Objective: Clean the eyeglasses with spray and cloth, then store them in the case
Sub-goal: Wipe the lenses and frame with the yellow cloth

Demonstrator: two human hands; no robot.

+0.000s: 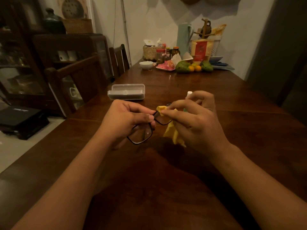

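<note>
Black-framed eyeglasses [146,128] held tilted above the bench, yellow cloth [172,130] pinched over one lens — rest hanging loose. Translucent case [126,92] open, lying further back at left. Spray bottle [189,93] mostly hidden — white cap showing.

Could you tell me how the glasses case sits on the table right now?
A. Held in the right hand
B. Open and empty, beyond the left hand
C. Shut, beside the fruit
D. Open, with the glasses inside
B: the case lies open on the table beyond the left hand, nothing in it, while the glasses are held in that hand and the right hand rubs them with the cloth.
</note>
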